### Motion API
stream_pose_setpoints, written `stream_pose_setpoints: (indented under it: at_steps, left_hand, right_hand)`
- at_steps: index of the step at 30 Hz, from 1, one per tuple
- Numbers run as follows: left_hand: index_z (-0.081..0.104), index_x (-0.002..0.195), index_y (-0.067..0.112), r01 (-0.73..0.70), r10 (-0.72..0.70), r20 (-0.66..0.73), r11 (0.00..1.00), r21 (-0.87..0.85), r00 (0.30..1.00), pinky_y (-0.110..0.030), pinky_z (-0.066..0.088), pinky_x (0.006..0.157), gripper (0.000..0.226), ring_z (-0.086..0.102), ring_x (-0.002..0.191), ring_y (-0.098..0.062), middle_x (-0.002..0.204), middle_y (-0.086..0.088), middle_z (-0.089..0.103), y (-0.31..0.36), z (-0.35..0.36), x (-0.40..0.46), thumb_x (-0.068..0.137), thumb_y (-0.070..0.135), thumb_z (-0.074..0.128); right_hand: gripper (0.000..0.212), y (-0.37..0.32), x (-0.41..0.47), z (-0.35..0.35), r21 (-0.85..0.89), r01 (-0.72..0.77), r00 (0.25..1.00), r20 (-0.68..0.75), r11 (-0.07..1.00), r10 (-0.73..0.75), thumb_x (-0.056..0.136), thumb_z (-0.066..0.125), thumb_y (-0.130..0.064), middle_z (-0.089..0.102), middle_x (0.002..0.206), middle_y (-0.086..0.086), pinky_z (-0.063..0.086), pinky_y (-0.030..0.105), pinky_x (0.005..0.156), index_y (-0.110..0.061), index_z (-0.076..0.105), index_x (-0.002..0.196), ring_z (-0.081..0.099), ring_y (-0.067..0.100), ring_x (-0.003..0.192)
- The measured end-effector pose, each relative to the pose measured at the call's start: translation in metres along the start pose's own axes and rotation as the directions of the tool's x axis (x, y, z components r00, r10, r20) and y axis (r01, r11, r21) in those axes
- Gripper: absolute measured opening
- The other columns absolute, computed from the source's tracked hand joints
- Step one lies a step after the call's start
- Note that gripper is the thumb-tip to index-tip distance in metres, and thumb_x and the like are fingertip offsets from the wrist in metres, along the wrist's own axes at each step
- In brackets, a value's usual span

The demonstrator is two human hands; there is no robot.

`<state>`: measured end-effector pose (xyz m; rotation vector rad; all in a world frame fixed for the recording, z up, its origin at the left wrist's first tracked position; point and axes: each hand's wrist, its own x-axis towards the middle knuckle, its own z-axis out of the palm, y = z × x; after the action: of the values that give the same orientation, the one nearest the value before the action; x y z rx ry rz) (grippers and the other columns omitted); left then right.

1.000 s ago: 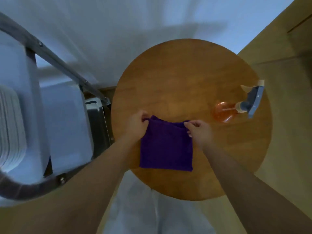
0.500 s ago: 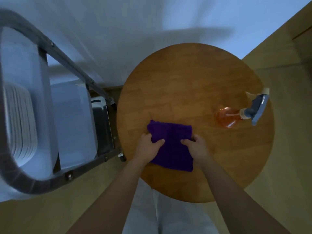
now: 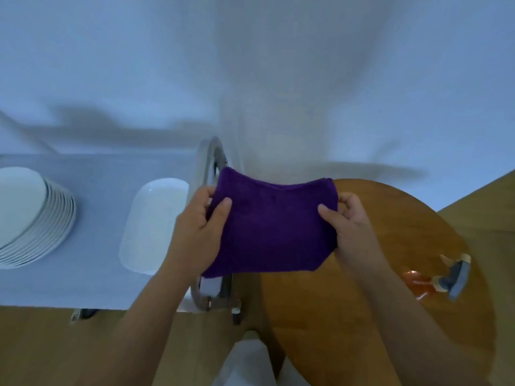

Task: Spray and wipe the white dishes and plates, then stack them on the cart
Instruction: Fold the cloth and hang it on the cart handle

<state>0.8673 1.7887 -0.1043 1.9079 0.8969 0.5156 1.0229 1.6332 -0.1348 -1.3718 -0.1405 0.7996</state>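
Both hands hold a folded purple cloth [image 3: 274, 224] up in the air, spread flat between them, above the gap where the cart meets the round wooden table [image 3: 390, 246]. The left hand [image 3: 199, 227] grips the cloth's left edge: its thumb lies across the front face and the other fingers curl round behind the cloth. The right hand [image 3: 349, 227] grips the right edge the same way, thumb pressed on the front, fingers bent round the cloth's upper right corner. The cloth hangs clear of the table and of the cart; its top edge sags slightly in the middle.

On the cart's pale top [image 3: 97, 196], to the left, a stack of white oval plates [image 3: 33, 218] sits at the far left edge, its rims fanned out toward the right. A single white oblong dish [image 3: 152, 227] lies near the cart's right edge, just beside the left hand and well apart from the stack. The cart's curved metal handle [image 3: 207, 154] rises at that right edge, partly hidden behind the cloth and left wrist.

A spray bottle [image 3: 434, 277] with orange liquid and a grey trigger head stands near the table's right edge, well apart from the cloth. Wooden flooring shows below the cart and beyond the table; a pale wall fills the upper part of the view.
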Motion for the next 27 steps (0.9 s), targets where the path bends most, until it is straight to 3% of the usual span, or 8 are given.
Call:
stream_pose_setpoints:
  at_steps: [4,8,12,14,16,18,22,27]
  left_hand:
    - [0.048,0.103,0.026,0.016,0.001,-0.198,0.996,0.084,0.98,-0.015,0.039,0.053,0.005,0.055,0.071,-0.002,0.082,0.015,0.056,-0.004,-0.057,0.041,0.099,0.027,0.046]
    - [0.053,0.112,0.018,0.137,-0.115,-0.256,0.988,0.071,0.96,-0.022,0.042,0.06,0.016,0.056,0.077,-0.009,0.091,0.006,0.058,-0.044,-0.077,0.069,0.098,0.027,0.048]
    - [0.056,0.113,0.012,0.324,-0.321,-0.189,0.946,-0.013,0.928,-0.037,0.05,0.08,0.021,0.057,0.09,-0.021,0.107,-0.008,0.062,-0.092,-0.07,0.074,0.098,0.023,0.048]
    - [0.057,0.11,0.012,0.379,-0.383,-0.158,0.924,-0.055,0.91,-0.037,0.049,0.08,0.019,0.057,0.089,-0.021,0.107,-0.01,0.063,-0.106,-0.062,0.071,0.099,0.023,0.046]
    - [0.057,0.111,0.01,0.425,-0.432,-0.115,0.902,-0.079,0.895,-0.037,0.05,0.081,0.022,0.058,0.091,-0.024,0.107,-0.011,0.063,-0.115,-0.051,0.07,0.1,0.024,0.043]
    - [0.056,0.11,0.01,0.492,-0.501,-0.028,0.857,-0.155,0.865,-0.033,0.052,0.074,0.022,0.061,0.089,-0.024,0.101,-0.009,0.064,-0.118,-0.039,0.068,0.101,0.025,0.043]
    - [0.057,0.103,0.017,0.561,-0.557,0.114,0.766,-0.312,0.823,-0.022,0.049,0.055,0.017,0.064,0.08,-0.02,0.092,-0.004,0.067,-0.115,-0.03,0.065,0.101,0.025,0.043]
    - [0.061,0.101,0.018,0.57,-0.51,0.267,0.781,-0.257,0.818,-0.023,0.053,0.058,0.025,0.067,0.081,-0.021,0.09,-0.005,0.07,-0.116,-0.037,0.065,0.103,0.024,0.037]
  right_hand:
    - [0.016,-0.019,0.029,0.073,0.046,-0.008,0.998,0.064,0.999,0.005,0.09,0.059,-0.011,0.068,0.097,0.001,0.056,0.032,0.064,-0.019,0.052,0.102,0.068,0.017,0.085]
    - [0.015,-0.004,0.063,0.122,0.006,-0.138,0.989,0.061,0.99,0.137,0.092,0.057,-0.014,0.06,0.109,0.005,0.055,0.033,0.07,-0.022,0.049,0.101,0.062,0.02,0.094]
    - [0.021,0.03,0.082,0.134,-0.037,-0.304,0.952,0.019,0.952,0.305,0.092,0.056,-0.016,0.057,0.111,0.005,0.054,0.037,0.078,-0.021,0.047,0.11,0.059,0.02,0.097]
    - [0.016,0.045,0.083,0.131,-0.016,-0.366,0.93,0.03,0.93,0.367,0.093,0.055,-0.018,0.057,0.116,0.007,0.052,0.044,0.088,-0.02,0.049,0.108,0.058,0.023,0.102]
    - [0.021,0.058,0.081,0.128,0.065,-0.411,0.91,0.079,0.909,0.406,0.092,0.056,-0.022,0.059,0.118,0.008,0.053,0.043,0.083,-0.019,0.05,0.112,0.06,0.024,0.103]
    - [0.037,0.07,0.079,0.123,0.122,-0.465,0.882,0.146,0.877,0.448,0.089,0.059,-0.024,0.062,0.116,0.009,0.055,0.041,0.076,-0.016,0.047,0.124,0.063,0.025,0.1]
    - [0.059,0.092,0.071,0.123,0.077,-0.586,0.787,0.291,0.807,0.544,0.082,0.068,-0.025,0.057,0.126,0.013,0.047,0.054,0.094,-0.017,0.041,0.134,0.059,0.032,0.111]
    - [0.049,0.1,0.062,0.135,0.053,-0.614,0.773,0.244,0.788,0.586,0.078,0.072,-0.028,0.067,0.113,0.009,0.055,0.033,0.067,-0.015,0.053,0.122,0.067,0.025,0.098]
